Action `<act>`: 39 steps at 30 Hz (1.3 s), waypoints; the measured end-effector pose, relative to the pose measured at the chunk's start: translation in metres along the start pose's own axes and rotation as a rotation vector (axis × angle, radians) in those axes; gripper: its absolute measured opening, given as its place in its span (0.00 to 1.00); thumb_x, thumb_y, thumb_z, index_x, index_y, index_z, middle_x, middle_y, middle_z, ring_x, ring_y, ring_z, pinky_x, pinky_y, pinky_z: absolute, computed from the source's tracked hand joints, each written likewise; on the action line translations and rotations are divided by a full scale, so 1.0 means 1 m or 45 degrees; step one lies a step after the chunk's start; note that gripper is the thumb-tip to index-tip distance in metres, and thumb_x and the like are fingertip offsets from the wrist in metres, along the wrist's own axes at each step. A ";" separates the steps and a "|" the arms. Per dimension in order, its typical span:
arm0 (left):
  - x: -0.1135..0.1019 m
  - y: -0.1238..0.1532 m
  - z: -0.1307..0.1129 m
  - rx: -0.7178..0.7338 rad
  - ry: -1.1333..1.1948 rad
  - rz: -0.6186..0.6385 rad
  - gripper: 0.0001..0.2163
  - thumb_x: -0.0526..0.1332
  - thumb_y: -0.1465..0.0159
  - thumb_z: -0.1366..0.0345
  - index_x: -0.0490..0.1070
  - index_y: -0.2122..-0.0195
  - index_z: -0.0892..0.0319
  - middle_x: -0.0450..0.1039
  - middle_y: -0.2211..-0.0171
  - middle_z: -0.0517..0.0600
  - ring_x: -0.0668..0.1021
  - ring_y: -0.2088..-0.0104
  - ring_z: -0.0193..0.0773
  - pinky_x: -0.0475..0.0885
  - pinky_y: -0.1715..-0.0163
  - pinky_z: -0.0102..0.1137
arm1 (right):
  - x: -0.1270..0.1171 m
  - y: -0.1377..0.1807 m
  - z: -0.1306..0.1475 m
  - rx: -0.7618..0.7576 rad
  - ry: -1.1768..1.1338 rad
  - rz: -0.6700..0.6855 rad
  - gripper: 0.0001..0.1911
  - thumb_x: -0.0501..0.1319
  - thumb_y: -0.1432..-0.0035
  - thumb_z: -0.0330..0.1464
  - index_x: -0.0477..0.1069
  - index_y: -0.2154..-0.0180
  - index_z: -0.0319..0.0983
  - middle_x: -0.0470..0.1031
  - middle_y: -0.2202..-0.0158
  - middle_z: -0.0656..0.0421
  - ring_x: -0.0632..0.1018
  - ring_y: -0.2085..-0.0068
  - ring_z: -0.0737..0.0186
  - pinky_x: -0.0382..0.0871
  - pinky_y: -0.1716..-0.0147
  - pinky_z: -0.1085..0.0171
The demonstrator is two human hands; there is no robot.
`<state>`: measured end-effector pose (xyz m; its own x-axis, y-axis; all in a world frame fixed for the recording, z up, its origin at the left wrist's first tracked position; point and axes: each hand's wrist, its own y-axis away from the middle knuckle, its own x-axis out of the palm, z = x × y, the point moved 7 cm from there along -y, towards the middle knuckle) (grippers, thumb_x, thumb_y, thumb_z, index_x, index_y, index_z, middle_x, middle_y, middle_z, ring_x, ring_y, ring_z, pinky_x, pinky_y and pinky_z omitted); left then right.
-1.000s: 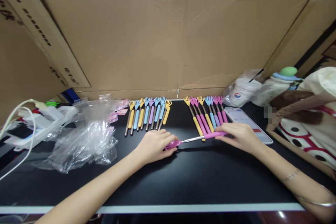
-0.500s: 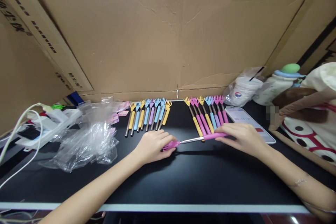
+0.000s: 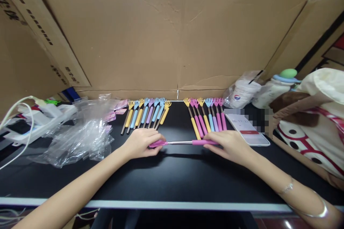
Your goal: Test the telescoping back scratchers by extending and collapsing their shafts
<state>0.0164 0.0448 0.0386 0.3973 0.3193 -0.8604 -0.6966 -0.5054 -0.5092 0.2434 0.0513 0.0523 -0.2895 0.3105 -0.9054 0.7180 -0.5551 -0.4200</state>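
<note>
Between my hands, level above the black table (image 3: 177,182), is a pink back scratcher (image 3: 180,142) with a bare metal shaft in its middle. My left hand (image 3: 143,142) is closed around its claw end, most of which the fingers hide. At the other end, the fingers of my right hand (image 3: 228,145) pinch the pink handle. Behind my left hand lies a row of back scratchers (image 3: 145,111) in yellow, blue and purple. A second row of back scratchers (image 3: 206,116) in yellow, pink, blue and purple lies behind my right hand, claws toward the cardboard.
Clear plastic bags (image 3: 83,132) are heaped at the left, beside a white power strip (image 3: 40,121) with cables. To the right are a phone (image 3: 245,128), a bagged cup (image 3: 244,91), a bottle (image 3: 276,87) and a cloth bag (image 3: 309,125). A cardboard wall (image 3: 150,35) stands behind.
The back scratcher has gone from tilted, right end higher, to level. Both hands still hold its ends. The whole view has shifted slightly.
</note>
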 end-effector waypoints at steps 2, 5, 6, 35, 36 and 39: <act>-0.001 -0.001 -0.001 -0.001 0.022 0.014 0.07 0.54 0.39 0.65 0.72 0.64 0.55 0.75 0.73 0.44 0.76 0.72 0.30 0.66 0.73 0.24 | 0.001 -0.001 0.002 0.002 0.010 0.004 0.11 0.54 0.39 0.38 0.72 0.61 0.41 0.78 0.71 0.62 0.77 0.73 0.69 0.61 0.75 0.70; -0.002 -0.002 -0.003 0.003 0.022 0.021 0.08 0.54 0.38 0.65 0.72 0.63 0.55 0.74 0.72 0.44 0.75 0.72 0.29 0.66 0.73 0.24 | 0.002 -0.003 0.006 -0.025 0.049 0.018 0.13 0.53 0.38 0.39 0.73 0.60 0.42 0.79 0.70 0.61 0.76 0.74 0.70 0.59 0.76 0.70; -0.003 -0.002 -0.003 0.003 0.011 0.022 0.08 0.54 0.38 0.64 0.72 0.63 0.55 0.74 0.72 0.44 0.75 0.72 0.29 0.65 0.73 0.24 | 0.004 -0.004 0.007 -0.040 0.069 0.028 0.13 0.53 0.38 0.40 0.73 0.60 0.42 0.79 0.70 0.62 0.76 0.75 0.71 0.58 0.76 0.70; 0.004 -0.013 -0.026 0.216 -0.463 0.055 0.09 0.51 0.33 0.62 0.68 0.59 0.55 0.71 0.74 0.45 0.75 0.72 0.33 0.62 0.74 0.29 | 0.020 -0.016 0.023 -0.163 0.361 0.086 0.18 0.48 0.35 0.42 0.72 0.55 0.43 0.79 0.68 0.58 0.75 0.75 0.70 0.54 0.76 0.68; 0.004 -0.014 -0.026 0.227 -0.480 0.054 0.08 0.51 0.33 0.62 0.68 0.59 0.55 0.71 0.74 0.45 0.75 0.72 0.33 0.62 0.74 0.29 | 0.022 -0.017 0.022 -0.164 0.374 0.091 0.18 0.48 0.36 0.42 0.72 0.56 0.43 0.78 0.69 0.58 0.74 0.75 0.70 0.53 0.76 0.68; 0.005 -0.017 -0.026 0.240 -0.523 0.059 0.08 0.51 0.33 0.62 0.68 0.59 0.55 0.71 0.73 0.45 0.74 0.72 0.34 0.63 0.73 0.30 | 0.026 -0.021 0.022 -0.172 0.416 0.091 0.18 0.48 0.35 0.41 0.73 0.59 0.42 0.77 0.73 0.59 0.72 0.76 0.71 0.51 0.76 0.68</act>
<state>0.0455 0.0343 0.0427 0.1198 0.6107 -0.7827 -0.8195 -0.3842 -0.4252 0.2062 0.0542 0.0360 -0.0339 0.5169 -0.8554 0.8127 -0.4840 -0.3246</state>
